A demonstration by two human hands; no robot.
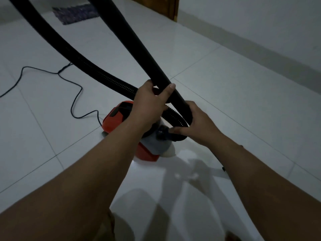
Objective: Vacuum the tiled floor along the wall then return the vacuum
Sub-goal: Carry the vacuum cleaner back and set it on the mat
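A small red and grey canister vacuum [119, 119] sits on the white tiled floor [225, 94] below my hands. A smooth black tube [135, 42] slants up and to the left from the vacuum. My left hand [149, 103] grips this tube, thumb across its top. A ribbed black hose [97, 73] curves from the upper left down behind my left hand to the vacuum. My right hand [199, 124] holds the tube's lower end and a black fitting where the hose meets the vacuum.
A thin black power cord [76, 94] loops over the tiles left of the vacuum. The white wall [260, 23] runs along the right. A wooden door frame [172, 7] stands at the top, with a dark mat [76, 13] at the upper left.
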